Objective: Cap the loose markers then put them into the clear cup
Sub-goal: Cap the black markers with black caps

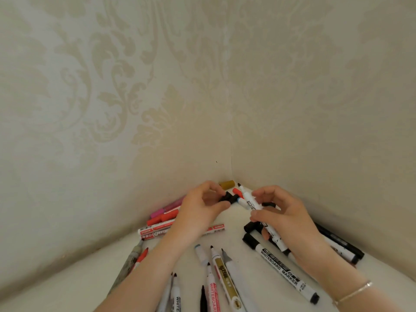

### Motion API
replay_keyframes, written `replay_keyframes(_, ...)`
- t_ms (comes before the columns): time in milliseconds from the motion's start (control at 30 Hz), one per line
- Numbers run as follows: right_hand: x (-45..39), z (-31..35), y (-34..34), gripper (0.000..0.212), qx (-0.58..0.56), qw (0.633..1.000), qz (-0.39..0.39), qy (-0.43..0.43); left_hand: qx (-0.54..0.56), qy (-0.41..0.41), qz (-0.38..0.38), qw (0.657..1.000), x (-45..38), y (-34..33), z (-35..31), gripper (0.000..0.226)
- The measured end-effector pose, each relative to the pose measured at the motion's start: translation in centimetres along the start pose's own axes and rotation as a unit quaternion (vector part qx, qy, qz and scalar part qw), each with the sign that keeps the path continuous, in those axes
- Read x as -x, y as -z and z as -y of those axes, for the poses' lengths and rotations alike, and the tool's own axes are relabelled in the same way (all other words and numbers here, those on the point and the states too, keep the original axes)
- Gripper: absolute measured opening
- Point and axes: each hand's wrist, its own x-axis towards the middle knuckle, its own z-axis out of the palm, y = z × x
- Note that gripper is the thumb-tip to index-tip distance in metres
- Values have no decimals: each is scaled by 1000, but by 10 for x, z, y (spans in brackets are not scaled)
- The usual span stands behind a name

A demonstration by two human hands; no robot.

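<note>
White plastic barrels and black caps dominate the corner where we work. Our right hand (281, 216) pinches an uncapped whiteboard marker (253, 204) between thumb and curled fingers, its dark tip pointing up and away toward the wall corner; we judge this angle presents the nib to the cap. Our left hand (202, 206) grips a small black cap (225, 197) in its fingertips, just beside the marker's tip but not yet on it, so the capping step appears about to begin.

Between the two hands lie a red cap (236, 192) and a blue-collared marker end (241, 201); a gold cap (227, 183) sits against the wall corner. On the pale, matte tabletop (67, 287) near us, several uncapped markers (222, 273) lie roughly parallel, tips pointing away, among them one with a gold label. A capped black marker (286, 271) printed "WHITEBOARD MARKER" lies diagonally below the right wrist, and red-capped markers (164, 218) cluster along the left wall, partly under the left forearm.

All barrels are smooth, glossy cylinders that we expect to roll easily; the caps are short ribbed sleeves. Damask wallpaper (135, 86) with a raised cream pattern covers both walls. A thin bracelet (353, 293) circles the right wrist. We cannot find the clear cup in view.
</note>
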Motion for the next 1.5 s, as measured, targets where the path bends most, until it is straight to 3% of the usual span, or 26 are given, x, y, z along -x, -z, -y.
replay_keyframes(100,3,2,-4,35,36,999,-1,20,71,11,26,997,-2,9,-7,26)
replay_keyframes(400,6,6,-4,33,111,994,-5,19,47,-42,37,997,-1,13,-13,36)
replay_keyframes(567,2,-2,0,36,215,975,1,56,-111,-106,24,988,-1,17,-14,35)
replay_keyframes(700,1,-6,1,36,234,969,6,82,-140,-131,30,981,-1,20,-19,30)
replay_keyframes(800,2,-6,1,39,211,973,-5,96,-114,-94,19,989,0,22,-21,31)
replay_keyframes(1000,3,-4,-1,42,142,981,-8,129,69,57,54,995,1,26,-26,16)
replay_keyframes(1100,5,-4,-2,45,144,979,2,146,245,134,84,957,2,23,-27,14)
replay_keyframes(1200,5,-5,-1,47,147,979,6,144,337,174,79,922,1,21,-28,25)
replay_keyframes(1400,2,-8,-1,43,184,973,-2,137,352,187,83,913,3,17,-29,27)
replay_keyframes(1500,2,-9,-1,40,211,968,-1,133,281,165,71,943,4,17,-29,20)
